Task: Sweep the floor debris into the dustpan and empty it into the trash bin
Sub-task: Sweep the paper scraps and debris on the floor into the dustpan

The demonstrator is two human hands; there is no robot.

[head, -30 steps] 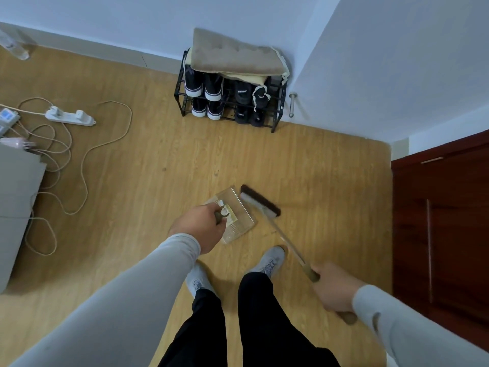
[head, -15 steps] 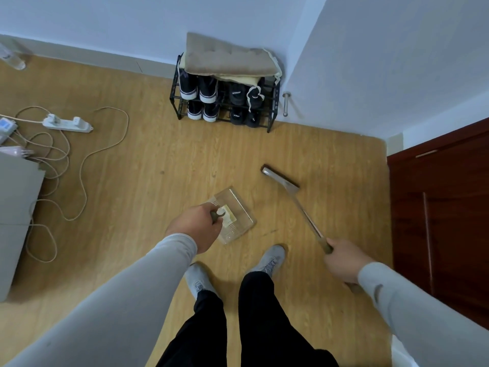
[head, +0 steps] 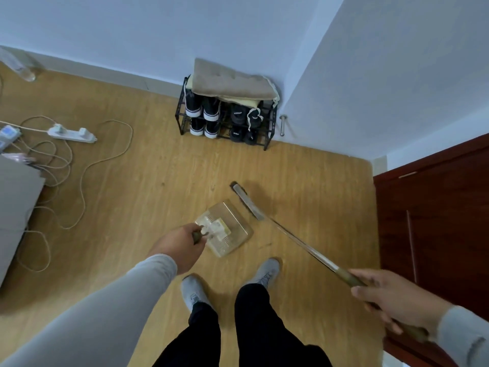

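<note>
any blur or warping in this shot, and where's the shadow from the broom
Head view: wide-angle warping bends the white walls and baseboard; the thin metal broom handle and right hand are motion-smeared; the clear plastic dustpan looks soft; a faint broom shadow falls on the wood floor just right of the brush head.

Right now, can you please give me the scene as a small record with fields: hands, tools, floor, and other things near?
left hand: left hand grips the handle of the clear dustpan, which sits on the floor
right hand: right hand holds the broom by its handle end
broom head: beside the dustpan's far right edge, low at the floor
floor: wooden floor; debris too small to tell
trash bin: not in view
nearby: shoe rack at the wall, power strip with cables on the left, dark red door on the right
</note>
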